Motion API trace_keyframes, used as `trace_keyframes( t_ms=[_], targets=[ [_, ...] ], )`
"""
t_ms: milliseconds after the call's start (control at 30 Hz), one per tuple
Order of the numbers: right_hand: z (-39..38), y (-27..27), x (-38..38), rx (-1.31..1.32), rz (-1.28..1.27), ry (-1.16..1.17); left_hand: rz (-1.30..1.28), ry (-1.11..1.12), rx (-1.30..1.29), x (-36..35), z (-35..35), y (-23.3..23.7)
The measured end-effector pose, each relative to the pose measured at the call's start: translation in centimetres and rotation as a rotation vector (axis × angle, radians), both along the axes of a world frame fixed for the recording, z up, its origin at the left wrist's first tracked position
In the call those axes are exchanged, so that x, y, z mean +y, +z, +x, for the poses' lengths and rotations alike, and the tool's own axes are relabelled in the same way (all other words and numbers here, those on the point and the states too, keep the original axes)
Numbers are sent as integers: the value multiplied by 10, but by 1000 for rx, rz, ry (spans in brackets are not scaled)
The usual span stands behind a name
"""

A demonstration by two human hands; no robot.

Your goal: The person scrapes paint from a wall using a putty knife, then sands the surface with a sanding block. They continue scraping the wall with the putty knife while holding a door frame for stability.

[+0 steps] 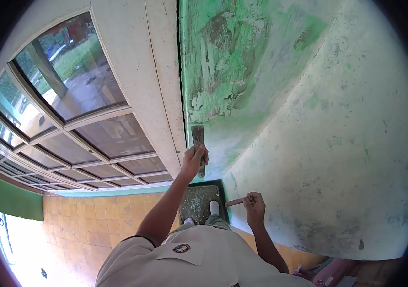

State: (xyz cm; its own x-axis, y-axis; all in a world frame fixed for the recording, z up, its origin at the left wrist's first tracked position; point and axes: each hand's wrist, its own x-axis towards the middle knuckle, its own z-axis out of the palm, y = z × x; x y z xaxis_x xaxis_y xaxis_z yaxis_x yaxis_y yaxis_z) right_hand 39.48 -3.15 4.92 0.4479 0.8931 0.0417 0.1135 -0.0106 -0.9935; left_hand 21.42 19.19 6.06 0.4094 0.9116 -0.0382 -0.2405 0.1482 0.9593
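Closest to me is the person's pale shirt, filling six o'clock, with a round badge on its chest flap. Two bare arms reach up from it, and the hands are apart. The left hand, just below the middle, is closed around a scraper; its flat, stained blade points to twelve and the handle's end pokes out under the fist. The blade lies against or just off the wall, I can't tell which. Towards five o'clock the right hand pinches one end of a thin brown strip, whose free end points to nine.

Between the arms, at six, a dark stool is flecked with pale spots, and the feet are on it. Above the scraper, from twelve towards one, is a green patch, streaked and rough, with grey showing through. A pale wall spreads from two to four, scuffed grey low down. A many-paned window in white frames takes nine to eleven, with grass and a post beyond the glass. Yellow-orange tiles lie at eight, running out into white glare. Between four and five sits something pinkish, too cut off to name.
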Motion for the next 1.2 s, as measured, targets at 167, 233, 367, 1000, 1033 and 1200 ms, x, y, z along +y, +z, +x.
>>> trace_keyframes(
  t_ms=[167,233,367,1000,1033,1200],
  targets=[
    [13,-2,0,33,-21,19,-188,37,56,-5,9,-24],
    [19,-9,1,15,9,48,-189,55,123,-12,12,-37],
    [26,-15,7,10,3,35,-13,155,249,-12,26,-38],
    [46,-12,18,79,-52,57,-103,356,247,12,79,-6],
    [45,-11,16,69,-47,58,-130,339,200,9,80,-3],
    [43,-10,20,82,-40,73,-159,-1,159,-9,50,-17]
  ],
)
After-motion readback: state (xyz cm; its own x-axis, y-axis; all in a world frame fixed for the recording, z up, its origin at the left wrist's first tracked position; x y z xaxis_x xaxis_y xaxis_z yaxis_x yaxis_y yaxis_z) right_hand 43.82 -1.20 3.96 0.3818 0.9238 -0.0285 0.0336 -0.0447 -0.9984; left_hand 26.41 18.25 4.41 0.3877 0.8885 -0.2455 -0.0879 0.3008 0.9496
